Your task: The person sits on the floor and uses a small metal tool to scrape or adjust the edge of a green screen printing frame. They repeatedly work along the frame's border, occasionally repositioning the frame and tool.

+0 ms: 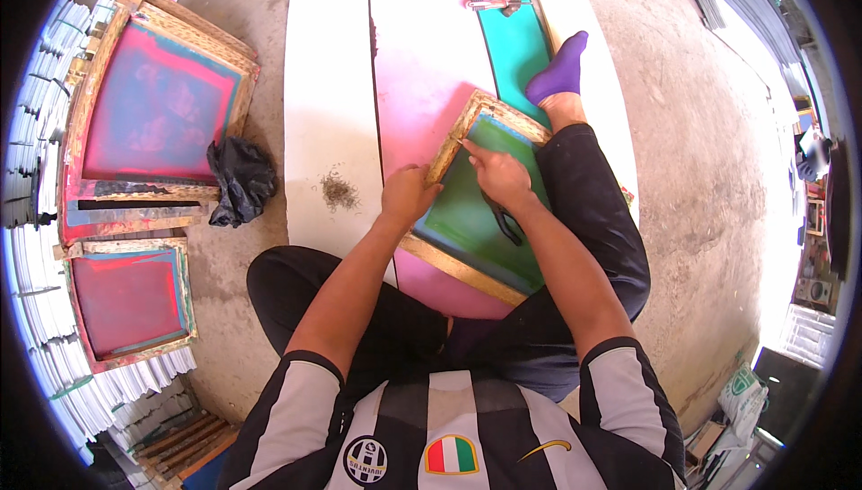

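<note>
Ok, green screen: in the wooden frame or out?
In: the green screen spans the space inside the wooden frame's visible rails. Right edge: cannot tell, the right leg hides it.

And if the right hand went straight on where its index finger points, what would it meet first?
The right hand would most likely meet the left bar of the wooden frame; it looks very near, perhaps touching, but depth is unclear.

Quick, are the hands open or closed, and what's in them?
Left hand: closed on the frame's edge.
Right hand: closed around a black-handled tool, index finger pointing out.
</note>
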The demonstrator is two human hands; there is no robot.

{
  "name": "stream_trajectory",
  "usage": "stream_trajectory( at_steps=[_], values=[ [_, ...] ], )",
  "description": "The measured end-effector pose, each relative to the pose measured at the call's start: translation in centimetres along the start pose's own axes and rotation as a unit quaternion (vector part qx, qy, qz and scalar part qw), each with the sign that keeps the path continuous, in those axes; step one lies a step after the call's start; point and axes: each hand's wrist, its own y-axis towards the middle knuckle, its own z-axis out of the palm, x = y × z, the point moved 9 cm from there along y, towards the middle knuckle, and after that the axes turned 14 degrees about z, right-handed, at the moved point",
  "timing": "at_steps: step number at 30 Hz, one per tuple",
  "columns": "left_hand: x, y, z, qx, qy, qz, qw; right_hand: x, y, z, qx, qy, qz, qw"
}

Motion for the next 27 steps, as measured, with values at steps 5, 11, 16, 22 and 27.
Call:
stream_trajectory(
  at_steps=[5, 11, 16, 22, 27],
  values=[
    [0.1, -0.2, -0.2, 0.003, 0.000, -0.002, 1.000, -1.9, -0.7, 2.3, 0.284, 0.337, 0.369, 0.818],
    [-0.7, 0.0, 0.0, -0.005, -0.006, -0.002, 1.000, -0.3, -1.4, -0.8, 0.025, 0.048, 0.064, 0.996],
    [0.4, -0.2, 0.3, 0.004, 0.012, -0.017, 1.000, 2.7, -2.6, -2.5, 0.056, -0.080, 0.146, 0.984],
    [0.4, -0.3, 0.1, -0.019, -0.011, -0.019, 1.000, 2.8, -2.5, -2.5, 0.052, -0.108, 0.119, 0.986],
    [0.0, -0.2, -0.1, -0.015, -0.010, -0.019, 1.000, 2.9, -2.6, -2.3, 0.054, -0.125, 0.120, 0.983]
  ],
)
